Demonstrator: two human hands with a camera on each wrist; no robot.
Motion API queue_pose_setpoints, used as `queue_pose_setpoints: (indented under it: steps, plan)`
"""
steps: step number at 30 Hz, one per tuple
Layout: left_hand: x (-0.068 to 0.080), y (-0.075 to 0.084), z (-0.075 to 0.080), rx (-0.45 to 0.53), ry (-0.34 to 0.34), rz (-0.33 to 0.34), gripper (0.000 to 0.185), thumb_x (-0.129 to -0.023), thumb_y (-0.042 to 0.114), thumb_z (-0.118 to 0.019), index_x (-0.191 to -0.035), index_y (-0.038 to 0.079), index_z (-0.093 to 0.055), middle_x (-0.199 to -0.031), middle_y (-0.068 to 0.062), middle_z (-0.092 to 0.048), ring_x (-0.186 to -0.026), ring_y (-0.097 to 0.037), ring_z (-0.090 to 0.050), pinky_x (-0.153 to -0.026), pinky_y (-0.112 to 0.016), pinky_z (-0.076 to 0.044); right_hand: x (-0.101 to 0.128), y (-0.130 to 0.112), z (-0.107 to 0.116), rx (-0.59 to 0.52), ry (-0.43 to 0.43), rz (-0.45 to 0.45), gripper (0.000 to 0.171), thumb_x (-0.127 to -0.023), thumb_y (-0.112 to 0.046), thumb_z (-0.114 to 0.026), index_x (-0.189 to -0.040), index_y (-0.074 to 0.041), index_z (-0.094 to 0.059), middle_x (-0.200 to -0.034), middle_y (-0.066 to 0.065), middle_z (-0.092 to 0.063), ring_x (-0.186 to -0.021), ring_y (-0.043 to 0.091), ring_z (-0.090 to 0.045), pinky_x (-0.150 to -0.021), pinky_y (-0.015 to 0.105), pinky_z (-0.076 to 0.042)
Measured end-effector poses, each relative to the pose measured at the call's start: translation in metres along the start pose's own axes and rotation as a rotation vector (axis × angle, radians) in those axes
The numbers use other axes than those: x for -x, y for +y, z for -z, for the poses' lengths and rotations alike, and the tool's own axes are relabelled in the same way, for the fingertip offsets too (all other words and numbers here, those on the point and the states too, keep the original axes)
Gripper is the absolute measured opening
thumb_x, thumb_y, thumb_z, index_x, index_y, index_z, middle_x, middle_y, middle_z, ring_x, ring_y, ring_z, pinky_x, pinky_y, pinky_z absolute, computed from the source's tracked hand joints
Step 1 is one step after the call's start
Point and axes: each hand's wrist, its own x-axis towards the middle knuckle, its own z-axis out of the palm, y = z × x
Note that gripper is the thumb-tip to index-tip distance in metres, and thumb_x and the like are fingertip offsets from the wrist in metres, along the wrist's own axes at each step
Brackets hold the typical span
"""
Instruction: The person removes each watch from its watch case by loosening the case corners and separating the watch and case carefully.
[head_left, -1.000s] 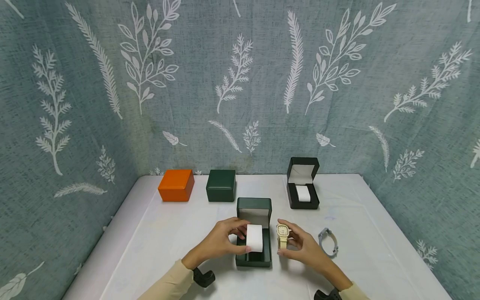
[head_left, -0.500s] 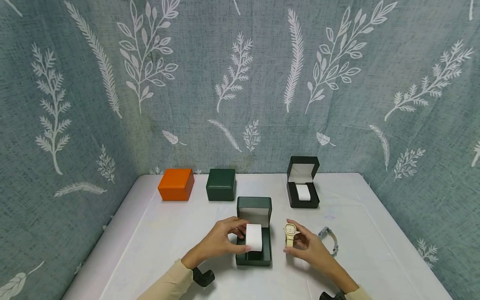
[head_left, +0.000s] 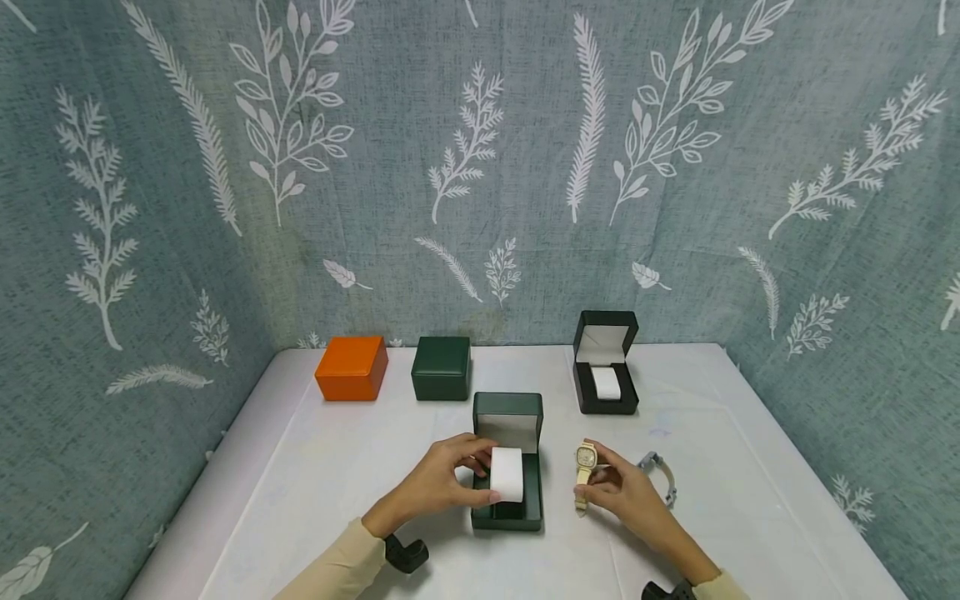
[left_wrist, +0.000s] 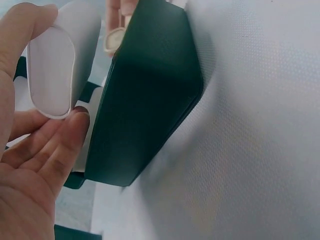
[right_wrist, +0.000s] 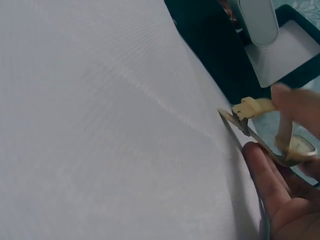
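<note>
In the head view my left hand (head_left: 442,479) pinches a white watch cushion (head_left: 507,475) between thumb and fingers. The cushion sits over an open dark green watch box (head_left: 532,500), whose lid stands up at the back; the left wrist view shows the cushion's flat end (left_wrist: 52,72) raised beside the box wall (left_wrist: 145,95). To the right of that box my right hand (head_left: 626,493) holds a gold-toned wristwatch (head_left: 586,457), its dial facing up. Seen from the right wrist, the watch's strap (right_wrist: 260,105) is unfastened, with the clasp end hanging near the tablecloth.
A grey-blue wristwatch (head_left: 669,482) lies on the white tablecloth (head_left: 742,500), partly behind my right hand. Along the back stand a closed orange box (head_left: 351,369), a closed green box (head_left: 441,369) and an open black box (head_left: 583,392) with a white cushion (head_left: 606,383). A patterned curtain (head_left: 525,167) hangs behind.
My right hand has moved right, away from the green box, with the watch. The watch's strap now hangs lower and longer. My left hand keeps its hold on the cushion.
</note>
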Motion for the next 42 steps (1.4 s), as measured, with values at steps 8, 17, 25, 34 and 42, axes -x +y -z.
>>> queue_pose_setpoints:
  steps: [8,17,25,34,42]
  plan:
    - [0.0001,0.0000,0.0003,-0.008,0.005,0.014,0.063,-0.079,0.032,-0.092,-0.132,0.010,-0.066,-0.111,0.005,-0.064,-0.098,-0.015,-0.066,-0.088,-0.034,-0.058,-0.0030,0.0022,0.0012,0.016,0.041,-0.037,0.090,-0.086,-0.018,-0.085,-0.156,0.007,-0.033,-0.103,0.014,-0.065,-0.089,0.017,-0.065,-0.074,0.024,-0.057]
    - [0.0002,-0.0008,0.0021,-0.009,0.009,0.010,0.062,-0.080,0.030,-0.091,-0.133,0.009,-0.066,-0.110,0.004,-0.064,-0.096,-0.017,-0.068,-0.088,-0.033,-0.058,-0.0048,-0.0020,-0.0012,0.090,0.119,-0.052,0.084,-0.085,-0.022,-0.087,-0.153,0.003,-0.044,-0.103,0.011,-0.064,-0.089,0.016,-0.066,-0.072,0.023,-0.055]
    - [0.0007,-0.0029,0.0017,0.000,0.011,-0.003,0.062,-0.080,0.030,-0.091,-0.133,0.008,-0.066,-0.111,0.004,-0.064,-0.096,-0.016,-0.067,-0.087,-0.032,-0.058,-0.0049,-0.0037,-0.0062,0.134,0.187,-0.039,0.077,-0.085,-0.017,-0.087,-0.148,0.007,-0.049,-0.103,0.012,-0.060,-0.083,0.013,-0.064,-0.072,0.022,-0.055]
    - [0.0019,-0.0027,0.0010,-0.031,0.018,-0.016,0.062,-0.081,0.033,-0.091,-0.132,0.009,-0.066,-0.112,0.005,-0.065,-0.098,-0.015,-0.067,-0.087,-0.032,-0.058,-0.0046,-0.0033,-0.0079,0.249,0.276,-0.013,0.068,-0.081,-0.017,-0.089,-0.140,0.001,-0.061,-0.099,0.006,-0.066,-0.081,0.009,-0.063,-0.072,0.020,-0.054]
    - [0.0024,-0.0006,0.0013,-0.088,0.026,-0.023,0.061,-0.081,0.035,-0.090,-0.132,0.010,-0.067,-0.111,0.007,-0.065,-0.099,-0.012,-0.065,-0.087,-0.029,-0.057,-0.0034,-0.0050,-0.0053,0.313,0.281,0.007,0.061,-0.081,-0.016,-0.090,-0.135,-0.006,-0.066,-0.092,0.002,-0.066,-0.075,0.008,-0.059,-0.065,0.021,-0.051]
